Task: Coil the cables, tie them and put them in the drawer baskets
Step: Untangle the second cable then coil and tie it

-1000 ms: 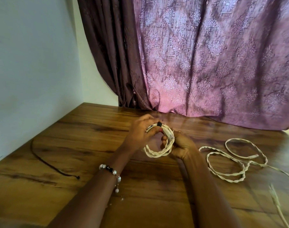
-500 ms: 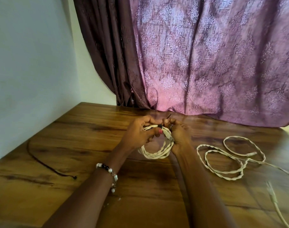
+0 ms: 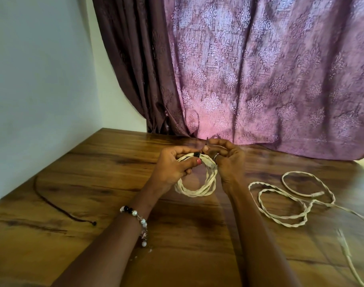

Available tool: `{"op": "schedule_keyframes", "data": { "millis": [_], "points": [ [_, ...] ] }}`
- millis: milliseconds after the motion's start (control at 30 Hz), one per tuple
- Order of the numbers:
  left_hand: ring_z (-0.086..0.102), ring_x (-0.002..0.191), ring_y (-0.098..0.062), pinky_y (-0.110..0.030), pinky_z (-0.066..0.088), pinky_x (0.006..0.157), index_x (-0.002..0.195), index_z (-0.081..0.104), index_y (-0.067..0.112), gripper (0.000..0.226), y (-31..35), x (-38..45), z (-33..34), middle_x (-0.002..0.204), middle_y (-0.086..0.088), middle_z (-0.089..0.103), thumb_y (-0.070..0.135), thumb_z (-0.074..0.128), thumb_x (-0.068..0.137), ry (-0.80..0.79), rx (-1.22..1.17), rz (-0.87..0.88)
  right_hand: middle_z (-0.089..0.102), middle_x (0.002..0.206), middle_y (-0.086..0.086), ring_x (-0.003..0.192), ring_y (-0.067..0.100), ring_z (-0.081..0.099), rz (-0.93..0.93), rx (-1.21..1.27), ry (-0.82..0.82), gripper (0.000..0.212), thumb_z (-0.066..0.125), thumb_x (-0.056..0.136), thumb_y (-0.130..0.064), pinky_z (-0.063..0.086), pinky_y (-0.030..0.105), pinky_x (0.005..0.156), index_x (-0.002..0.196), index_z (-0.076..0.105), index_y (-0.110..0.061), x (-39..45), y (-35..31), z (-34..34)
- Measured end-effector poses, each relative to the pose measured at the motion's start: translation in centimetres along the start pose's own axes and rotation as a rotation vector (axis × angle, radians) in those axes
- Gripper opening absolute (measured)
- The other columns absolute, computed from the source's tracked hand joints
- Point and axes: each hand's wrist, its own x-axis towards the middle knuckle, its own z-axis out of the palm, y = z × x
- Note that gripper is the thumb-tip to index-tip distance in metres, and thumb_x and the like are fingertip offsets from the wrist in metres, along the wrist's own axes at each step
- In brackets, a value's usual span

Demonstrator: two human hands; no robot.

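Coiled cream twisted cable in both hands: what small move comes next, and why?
Probably draw the small black tie tight around the top of the coiled cream twisted cable. The left hand grips the coil beside the tie, and the right hand pinches near it, so the fastening looks unfinished. A second loose cream twisted cable waits uncoiled on the brown wooden table.

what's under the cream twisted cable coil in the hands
Under the cream twisted cable coil is bare wooden table. The left hand and right hand cover the coil's upper sides.
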Motion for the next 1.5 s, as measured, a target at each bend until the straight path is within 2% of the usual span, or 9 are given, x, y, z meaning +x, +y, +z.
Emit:
{"op": "schedule_keyframes", "data": {
  "millis": [167,333,433,567,700,933,1133,1267,1500],
  "points": [
    [0.044,0.040,-0.004,-0.018,0.039,0.042,0.101,0.071,0.012,0.030,-0.1,0.1,-0.3,0.061,-0.010,0.058,-0.002,0.075,0.074,0.022,0.071,-0.007,0.072,0.078,0.011,0.068,0.014,0.067,-0.152,-0.185,-0.068,0.015,0.070,0.077,0.006,0.055,0.025,0.062,0.092,0.071,0.006,-0.1,0.1,-0.4],
    [0.045,0.039,-0.004,-0.017,0.039,0.041,0.085,0.072,0.025,0.031,0.2,0.0,-0.4,0.061,0.000,0.065,-0.004,0.075,0.073,-0.013,0.079,-0.027,0.068,0.065,-0.010,0.060,0.000,0.060,-0.199,-0.323,-0.141,0.021,0.072,0.075,0.009,0.048,0.017,0.056,0.082,0.073,-0.011,0.1,-0.1,-0.7],
    [0.044,0.039,-0.004,-0.016,0.039,0.041,0.083,0.072,0.025,0.030,0.3,0.0,-0.6,0.057,0.006,0.065,-0.004,0.075,0.073,-0.021,0.095,-0.051,0.069,0.070,-0.014,0.063,0.001,0.057,-0.232,-0.379,-0.178,0.031,0.073,0.074,0.007,0.048,0.022,0.057,0.080,0.072,-0.024,0.2,0.1,-0.9],
    [0.043,0.039,-0.005,-0.018,0.038,0.040,0.080,0.072,0.021,0.025,0.5,-0.1,-0.8,0.056,0.004,0.063,-0.003,0.075,0.074,-0.016,0.127,-0.040,0.068,0.069,-0.012,0.062,-0.003,0.058,-0.276,-0.388,-0.201,0.021,0.077,0.072,0.002,0.046,0.014,0.056,0.088,0.074,-0.013,0.1,-0.1,-0.3],
    [0.045,0.042,-0.008,-0.019,0.039,0.042,0.084,0.073,0.022,0.025,0.6,-0.1,-0.8,0.072,-0.011,0.066,-0.001,0.076,0.074,-0.022,0.143,-0.033,0.069,0.075,-0.006,0.066,0.003,0.059,-0.315,-0.481,-0.183,0.017,0.076,0.074,-0.001,0.045,0.017,0.056,0.089,0.075,-0.009,0.2,-0.1,-0.5],
    [0.044,0.038,-0.003,-0.017,0.038,0.040,0.077,0.070,0.026,0.029,0.5,0.0,-0.9,0.052,0.008,0.063,-0.002,0.076,0.074,0.010,0.156,-0.056,0.061,0.081,-0.008,0.083,-0.004,0.046,-0.386,-0.786,-0.269,0.013,0.071,0.079,-0.004,0.039,0.008,0.061,0.083,0.071,-0.017,0.4,-0.1,-1.5],
    [0.044,0.038,-0.002,-0.015,0.039,0.040,0.084,0.070,0.015,0.021,0.3,0.3,-0.9,0.052,0.010,0.063,-0.001,0.077,0.073,0.014,0.190,-0.064,0.057,0.069,-0.024,0.074,-0.011,0.051,-0.418,-0.860,-0.278,0.017,0.074,0.069,0.003,0.038,0.004,0.057,0.075,0.074,-0.013,0.2,-1.3,-1.5],
    [0.045,0.040,-0.001,-0.015,0.040,0.042,0.101,0.070,0.001,0.027,0.3,0.4,-0.9,0.064,0.010,0.066,-0.001,0.076,0.074,0.003,0.238,-0.063,0.061,0.068,-0.015,0.079,-0.020,0.048,-0.448,-0.870,-0.295,0.023,0.074,0.061,0.010,0.039,0.003,0.058,0.074,0.076,-0.009,0.2,-1.5,-1.6],
    [0.046,0.042,-0.002,-0.016,0.040,0.042,0.084,0.069,0.016,0.021,0.5,0.3,-0.7,0.056,0.017,0.065,-0.001,0.076,0.074,-0.003,0.247,-0.067,0.065,0.068,-0.006,0.076,-0.021,0.050,-0.466,-0.879,-0.334,0.022,0.075,0.061,0.011,0.039,0.001,0.055,0.074,0.076,-0.007,0.1,-1.8,-1.8]
  ]
}}
